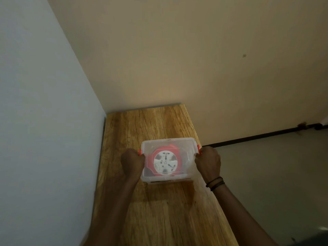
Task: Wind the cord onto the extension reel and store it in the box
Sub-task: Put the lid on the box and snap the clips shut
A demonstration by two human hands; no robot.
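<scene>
A clear plastic box with a lid and orange side latches sits over the wooden tabletop. Inside it lies the red extension reel, its white socket face turned up and seen through the lid. My left hand is closed on the box's left end by the orange latch. On the box's right end my right hand grips beside the other latch. The cord is not visible apart from the reel.
The narrow wooden table runs away from me into a corner, with a pale wall along its left side and a beige wall behind. To the right the floor lies below, with a dark skirting strip along the wall's foot.
</scene>
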